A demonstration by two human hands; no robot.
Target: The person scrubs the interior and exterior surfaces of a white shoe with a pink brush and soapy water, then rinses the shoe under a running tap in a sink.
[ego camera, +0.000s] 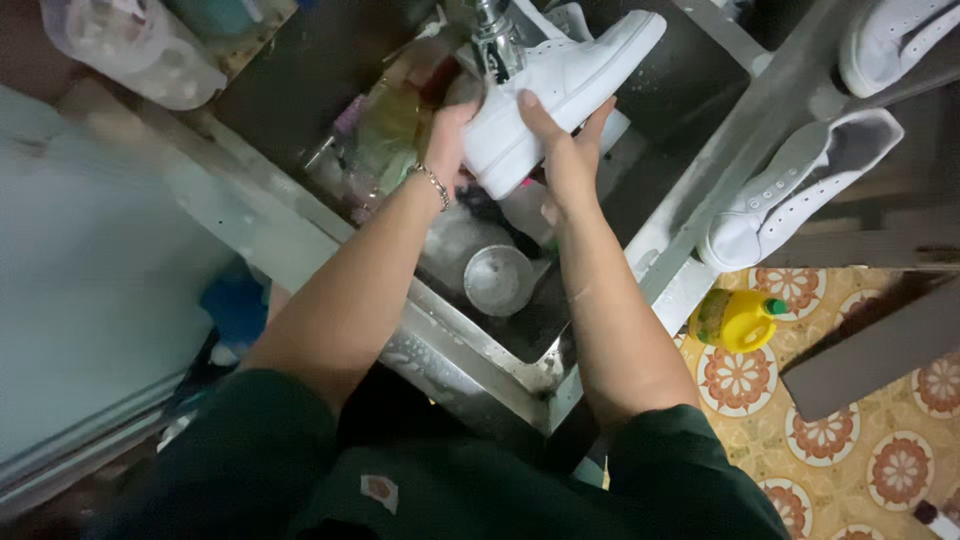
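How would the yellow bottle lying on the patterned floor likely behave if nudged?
The yellow bottle lies on its side on the tiled floor, so it would probably roll or spin easily. It looks like thin plastic, likely light and not fragile. Its green cap seems closed, so spilling seems unlikely.

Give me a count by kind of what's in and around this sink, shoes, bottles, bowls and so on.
White shoes: 3, one held in both hands under the tap, one on the sink edge, one at top right
Yellow bottles: 1
Metal bowls: 1
Taps: 1
Total: 6
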